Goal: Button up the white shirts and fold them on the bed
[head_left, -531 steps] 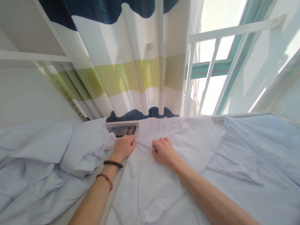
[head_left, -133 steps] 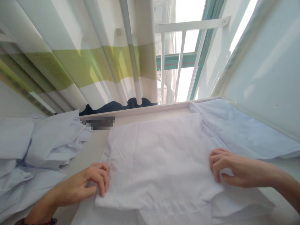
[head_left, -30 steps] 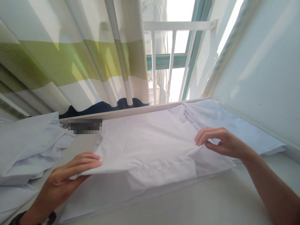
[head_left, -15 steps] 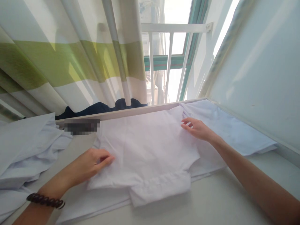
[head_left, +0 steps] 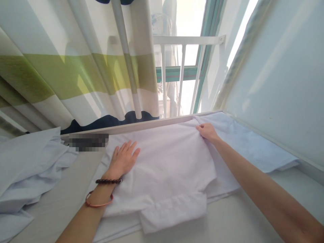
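A white garment (head_left: 167, 162), perhaps a coat or shirt, lies spread on the pale surface, with a collar-like folded band (head_left: 174, 212) at its near edge. My left hand (head_left: 124, 158) rests flat on the upper left part of the cloth, its fingers spread. At the far right corner, my right hand (head_left: 207, 131) has its fingertips pinched on the garment's edge. To the right of this hand, a further part of white cloth (head_left: 243, 141) extends toward the wall.
Crumpled white cloth (head_left: 27, 165) lies at the left. A blurred dark patch (head_left: 88, 142) sits near the raised back edge. Behind hang a green and white curtain (head_left: 101, 74) and a white railing (head_left: 187, 40) before the window. A pale wall (head_left: 283, 84) bounds the right side.
My left hand has moved away from me and to the right, opening flat on the garment. My right hand has moved slightly farther away and closed on the cloth's edge.
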Motion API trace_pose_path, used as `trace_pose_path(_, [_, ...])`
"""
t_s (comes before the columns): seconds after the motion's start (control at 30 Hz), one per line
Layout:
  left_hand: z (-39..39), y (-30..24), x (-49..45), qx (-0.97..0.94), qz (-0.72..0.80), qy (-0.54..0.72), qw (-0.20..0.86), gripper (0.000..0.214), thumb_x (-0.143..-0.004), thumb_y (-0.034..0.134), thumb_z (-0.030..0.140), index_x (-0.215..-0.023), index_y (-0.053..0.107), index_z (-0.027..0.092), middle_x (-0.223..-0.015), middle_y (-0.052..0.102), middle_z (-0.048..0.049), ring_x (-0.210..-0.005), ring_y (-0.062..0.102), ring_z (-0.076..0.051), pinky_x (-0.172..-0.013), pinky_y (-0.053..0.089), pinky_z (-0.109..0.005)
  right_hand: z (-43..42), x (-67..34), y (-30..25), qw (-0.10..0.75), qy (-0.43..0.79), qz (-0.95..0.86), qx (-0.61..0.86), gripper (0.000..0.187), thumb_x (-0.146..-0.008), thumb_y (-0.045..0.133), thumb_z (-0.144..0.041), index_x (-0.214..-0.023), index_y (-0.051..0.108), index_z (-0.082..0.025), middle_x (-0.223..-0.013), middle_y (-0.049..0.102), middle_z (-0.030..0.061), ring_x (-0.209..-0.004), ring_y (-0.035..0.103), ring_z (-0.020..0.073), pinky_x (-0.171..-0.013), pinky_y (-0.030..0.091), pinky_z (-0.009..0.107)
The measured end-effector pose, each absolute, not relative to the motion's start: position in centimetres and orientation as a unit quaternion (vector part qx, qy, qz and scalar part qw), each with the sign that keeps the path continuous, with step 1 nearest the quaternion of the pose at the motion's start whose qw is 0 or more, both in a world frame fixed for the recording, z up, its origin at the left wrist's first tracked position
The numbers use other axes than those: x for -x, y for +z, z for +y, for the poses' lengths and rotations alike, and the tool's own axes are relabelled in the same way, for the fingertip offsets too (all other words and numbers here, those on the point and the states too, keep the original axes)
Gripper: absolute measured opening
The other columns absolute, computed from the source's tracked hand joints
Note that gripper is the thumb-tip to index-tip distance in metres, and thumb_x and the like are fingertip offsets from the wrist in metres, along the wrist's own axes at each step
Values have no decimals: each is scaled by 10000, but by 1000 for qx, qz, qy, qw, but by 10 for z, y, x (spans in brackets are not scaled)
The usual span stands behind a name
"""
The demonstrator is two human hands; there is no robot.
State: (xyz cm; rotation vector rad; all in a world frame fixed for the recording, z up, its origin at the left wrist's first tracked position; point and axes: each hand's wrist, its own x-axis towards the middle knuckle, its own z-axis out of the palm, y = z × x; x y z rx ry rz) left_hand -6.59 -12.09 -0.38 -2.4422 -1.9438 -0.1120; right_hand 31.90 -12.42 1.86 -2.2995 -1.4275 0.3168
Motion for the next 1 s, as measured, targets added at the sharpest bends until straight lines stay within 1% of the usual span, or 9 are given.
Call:
trace_pose_path(0.1, [-124, -1, 74, 781, -625, -14, 1, 569, -1004, 232, 421, -1502, 392, 196, -1596, 313, -61, -1473, 267, -263, -1204, 154, -494, -126, -315, 15, 173, 86, -511, 838, 242, -911, 507, -218, -918, 729, -120, -958, 732, 137, -953, 675, 241, -786, 474, 267])
trace_pose_path(0.17, [-126, 2, 78, 775, -632, 3, -6, 568, -1003, 233, 418, -1507, 382, 200, -1600, 306, -58, -1474, 262, -263, -1204, 159, -482, -129, -309, 17, 156, 64, -506, 846, 266, -905, 519, -212, -1067, 683, -79, -1063, 703, 193, -1020, 657, 283, -833, 474, 315])
trace_pose_path(0.23, [-126, 6, 77, 767, -641, 18, -12, 574, -1000, 247, 432, -1515, 364, 207, -1606, 293, -64, -1475, 257, -270, -1201, 162, -484, -132, -300, 22, 149, 36, -508, 848, 379, -922, 494, -223, -1241, 574, -34, -1185, 638, 243, -1084, 625, 319, -874, 469, 368])
trace_pose_path(0.3, [-124, 9, 71, 758, -652, 19, -15, 583, -993, 255, 466, -1498, 392, 211, -1592, 327, -86, -1460, 287, -287, -1190, 179, -501, -132, -287, 29, 148, 6, -528, 836, 450, -953, 441, -248, -1341, 475, -23, -1312, 547, 262, -1190, 555, 336, -947, 437, 401])
trace_pose_path(0.43, [-104, 16, 51, 742, -670, -26, 19, 611, -982, 263, 502, -1435, 468, 148, -1483, 468, -163, -1389, 387, -323, -1166, 226, -510, -120, -255, 32, 132, -10, -601, 788, 510, -1006, 324, -369, -1385, 457, -54, -1445, 451, 226, -1362, 388, 315, -1095, 314, 392])
trace_pose_path(0.6, [-78, 7, 52, 735, -676, -43, 33, 617, -995, 246, 456, -1500, 372, 125, -1557, 374, -151, -1430, 329, -309, -1172, 230, -498, -98, -244, 7, 79, 42, -646, 758, 638, -1000, 299, -497, -1505, 357, -111, -1596, 288, 143, -1482, 197, 283, -1190, 143, 416])
trace_pose_path(0.7, [-72, -2, 64, 745, -666, -38, 32, 616, -996, 253, 436, -1513, 354, 119, -1579, 338, -134, -1447, 312, -291, -1178, 243, -454, -94, -257, -6, 72, 57, -637, 765, 688, -999, 223, -549, -1545, 283, -135, -1617, 233, 134, -1492, 174, 269, -1200, 107, 427])
trace_pose_path(0.8, [-70, -6, 72, 748, -662, -30, 37, 626, -986, 274, 454, -1512, 364, 126, -1578, 340, -134, -1446, 318, -297, -1178, 245, -457, -95, -271, -10, 74, 52, -627, 774, 696, -998, 204, -551, -1545, 284, -128, -1624, 202, 139, -1505, 116, 258, -1207, 55, 415])
trace_pose_path(1.0, [-71, -8, 75, 719, -692, -29, 51, 728, -955, 297, 534, -1505, 353, 61, -1564, 333, -209, -1448, 306, -326, -1172, 254, -456, -94, -280, -14, 72, 45, -619, 781, 685, -1010, 169, -499, -1531, 293, -72, -1620, 212, 148, -1496, 168, 225, -1202, 112, 337])
